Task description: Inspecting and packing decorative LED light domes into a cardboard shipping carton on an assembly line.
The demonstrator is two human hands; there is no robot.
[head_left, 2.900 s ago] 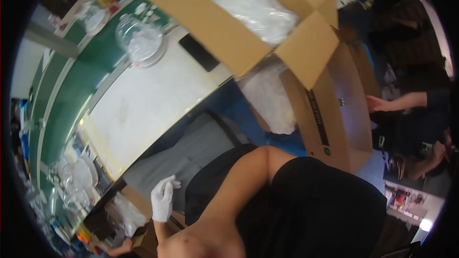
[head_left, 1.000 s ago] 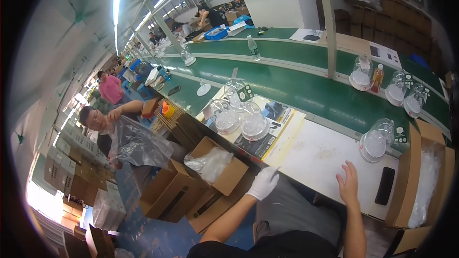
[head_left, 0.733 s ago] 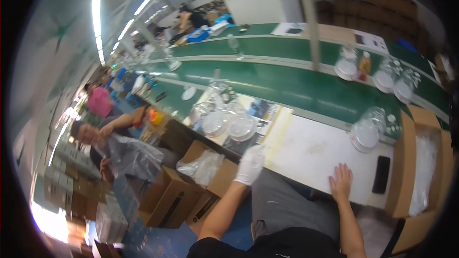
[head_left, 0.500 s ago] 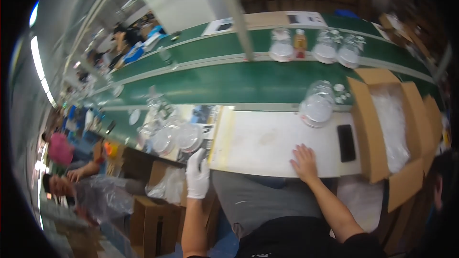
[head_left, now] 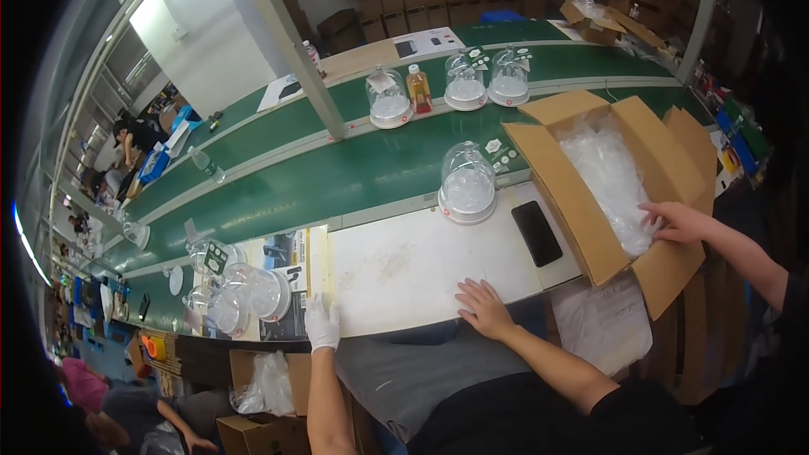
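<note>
My left hand (head_left: 323, 324), in a white glove, rests at the near edge of the work board with its fingers extended and nothing visible in them. Just beyond it, several clear plastic domes with white bases (head_left: 268, 295) crowd together on printed sheets. My bare right hand (head_left: 484, 307) lies open with fingers spread on the white board (head_left: 392, 265), near its front edge. A black phone (head_left: 536, 234) lies to the right of that hand. Farther back, one clear dome (head_left: 468, 185) stands upright on the board's far edge, beside a small card of white round pieces (head_left: 500, 154).
At right, another person's hand (head_left: 674, 222) reaches into an open cardboard box (head_left: 581, 227) holding clear plastic bags (head_left: 611, 177). Beyond the green conveyor belt (head_left: 371, 164) stand several domes and an amber bottle (head_left: 419, 91). A metal post (head_left: 295, 46) rises there. Lower left are cartons and a seated person.
The view has swung right, so the bench sits farther left in it. The other person's hand now shows in the box. My hands stay near the board's front edge.
</note>
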